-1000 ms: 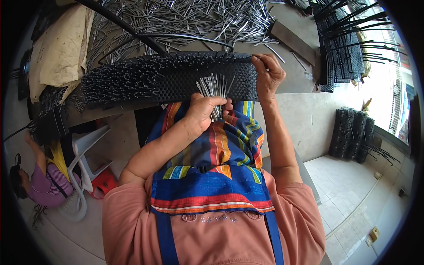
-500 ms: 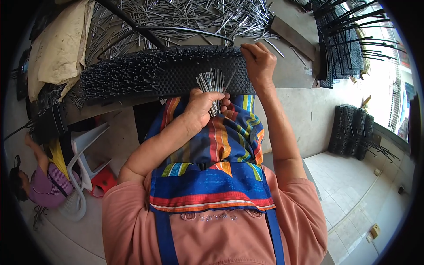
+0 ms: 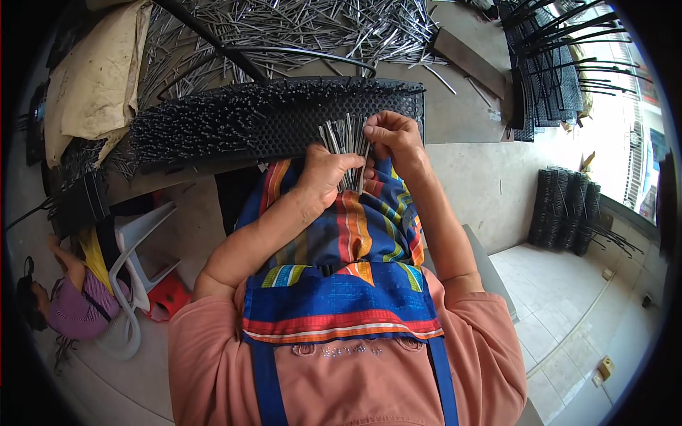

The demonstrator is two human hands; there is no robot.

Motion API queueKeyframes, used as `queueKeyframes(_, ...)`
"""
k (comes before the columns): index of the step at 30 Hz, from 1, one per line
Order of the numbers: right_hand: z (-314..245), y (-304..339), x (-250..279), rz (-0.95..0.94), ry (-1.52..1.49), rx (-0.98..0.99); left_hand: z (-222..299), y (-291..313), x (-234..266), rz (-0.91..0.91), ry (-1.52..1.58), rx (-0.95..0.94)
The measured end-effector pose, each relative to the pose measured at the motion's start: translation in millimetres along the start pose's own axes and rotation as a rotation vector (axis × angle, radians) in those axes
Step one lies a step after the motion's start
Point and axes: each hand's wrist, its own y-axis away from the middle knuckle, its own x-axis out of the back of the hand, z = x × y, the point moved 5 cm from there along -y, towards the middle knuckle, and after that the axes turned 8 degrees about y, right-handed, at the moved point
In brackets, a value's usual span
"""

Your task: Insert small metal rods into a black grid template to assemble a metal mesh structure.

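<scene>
A fanned bunch of thin silvery metal rods stands upright over my lap, with my left hand closed around its lower part and the thumb across the front. At the right side of the bunch, the thumb and forefinger of my right hand pinch the top of a rod. Just beyond lies a long, curved black perforated panel. Dark rods stand densely in its left part and along its far edge, while bare holes show in its middle and right.
A heap of loose rods covers the table behind the panel, with a flat brown bar to its right. Black bars cross above the panel. Black mesh pieces stand far right. Another person sits at left near a grey chair.
My right hand has come from the panel's far right corner down to the bunch and now pinches a rod there. My left hand keeps its hold.
</scene>
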Motion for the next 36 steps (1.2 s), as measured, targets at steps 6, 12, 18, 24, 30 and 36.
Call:
queueKeyframes(6, 14, 10, -9, -0.047, -0.119, -0.16, 3, 7, 3, 0.027, -0.059, 0.181)
queueKeyframes(12, 6, -1, -4, 0.093, -0.004, -0.01, 12, 5, 1, -0.023, -0.09, 0.018)
queueKeyframes(18, 1, -3, 1, 0.031, -0.056, -0.036, 9, 1, 10, -0.003, -0.144, 0.11)
queueKeyframes(24, -40, -8, 20, 0.417, -0.017, 0.691, 1, 1, 23, 0.158, -0.124, 0.12)
queueKeyframes(30, -36, -24, 9, 0.453, 0.238, 0.809, 2, 1, 23, 0.15, -0.077, 0.136)
queueKeyframes(36, -39, -17, -10, 0.55, 0.645, 0.929, 1, 1, 25, 0.201, -0.013, 0.155)
